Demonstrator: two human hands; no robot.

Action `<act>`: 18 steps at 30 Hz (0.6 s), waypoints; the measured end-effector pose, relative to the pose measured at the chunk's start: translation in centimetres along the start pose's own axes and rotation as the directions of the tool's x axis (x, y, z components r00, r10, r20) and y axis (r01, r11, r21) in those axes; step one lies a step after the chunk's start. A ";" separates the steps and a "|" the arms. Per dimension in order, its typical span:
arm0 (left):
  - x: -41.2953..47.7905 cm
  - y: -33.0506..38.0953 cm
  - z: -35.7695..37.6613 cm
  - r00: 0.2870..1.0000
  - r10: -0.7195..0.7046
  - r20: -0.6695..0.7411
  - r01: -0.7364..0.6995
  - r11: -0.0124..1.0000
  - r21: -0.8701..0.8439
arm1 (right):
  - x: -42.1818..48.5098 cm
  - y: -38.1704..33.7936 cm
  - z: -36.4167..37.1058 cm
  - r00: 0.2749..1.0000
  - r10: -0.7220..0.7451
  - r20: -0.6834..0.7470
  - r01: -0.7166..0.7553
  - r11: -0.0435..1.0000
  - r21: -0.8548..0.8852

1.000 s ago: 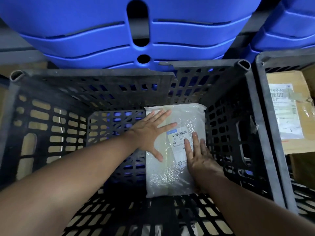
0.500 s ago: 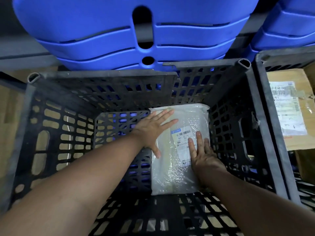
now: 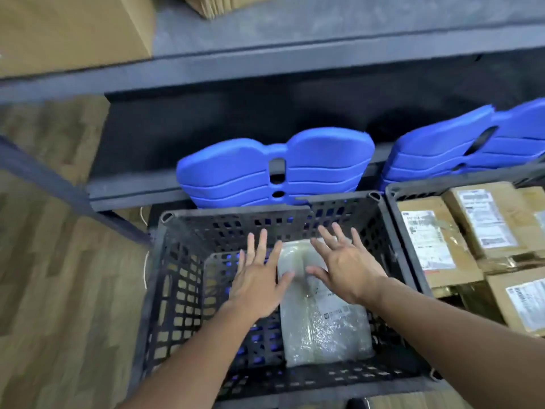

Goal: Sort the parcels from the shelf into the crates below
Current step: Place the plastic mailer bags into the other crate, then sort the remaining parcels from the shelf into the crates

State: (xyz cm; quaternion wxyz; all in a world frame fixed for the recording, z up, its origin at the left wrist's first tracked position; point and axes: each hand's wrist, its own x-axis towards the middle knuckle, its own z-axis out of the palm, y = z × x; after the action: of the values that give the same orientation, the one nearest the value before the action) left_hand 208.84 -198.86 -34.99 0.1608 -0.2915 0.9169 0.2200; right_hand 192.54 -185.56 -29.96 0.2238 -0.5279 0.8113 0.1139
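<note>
A pale plastic-wrapped parcel (image 3: 321,329) with a printed label lies flat on the floor of a black lattice crate (image 3: 177,278), toward its right side. My left hand (image 3: 256,278) hovers above the crate with fingers spread and straight, holding nothing. My right hand (image 3: 345,267) is beside it, also spread wide and empty, lifted clear of the parcel. Both hands hide part of the parcel's far end.
A second black crate (image 3: 398,219) to the right holds several brown cardboard parcels (image 3: 436,243) with white labels. Stacked blue plastic seat shells (image 3: 274,166) lean behind the crates on a low grey shelf. The upper shelf (image 3: 295,57) carries cardboard boxes (image 3: 73,28). Wood-patterned floor lies left.
Both hands have let go of the parcel and risen out of the crate with fingers spread. My head has pulled back and up, so the shelf and more of the right crate show.
</note>
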 end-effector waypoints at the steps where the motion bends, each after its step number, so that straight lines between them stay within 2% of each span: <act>1: -1.3 0.2 -1.4 1.000 -0.013 -0.018 0.013 1.000 0.006 | -1.3 -0.5 -1.4 1.000 -0.017 -0.014 0.017 1.000 -0.020; 6: -7.2 1.0 -11.1 0.989 0.018 -0.149 0.002 0.991 0.135 | -7.3 -3.3 -8.7 0.989 0.000 -0.146 0.004 1.000 0.025; 9: -10.7 1.7 -16.6 0.973 -0.008 -0.230 0.032 0.995 0.099 | -10.3 -5.1 -12.8 0.970 0.015 -0.242 0.008 0.996 0.092; 12: -13.0 1.8 -20.3 0.948 0.002 -0.319 0.035 0.993 0.109 | -11.9 -6.2 -15.6 0.956 0.029 -0.292 0.008 0.992 0.124; 18: -13.9 0.8 -25.4 0.910 0.035 -0.413 0.073 0.967 0.242 | -11.3 -5.7 -20.1 0.928 -0.020 -0.372 0.079 0.986 0.144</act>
State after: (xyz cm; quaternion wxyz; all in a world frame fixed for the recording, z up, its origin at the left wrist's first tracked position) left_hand 214.92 -204.48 -7.24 0.0008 -0.3177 0.9476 0.0331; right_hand 196.72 -187.32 -6.64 0.1106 -0.5412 0.8316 -0.0572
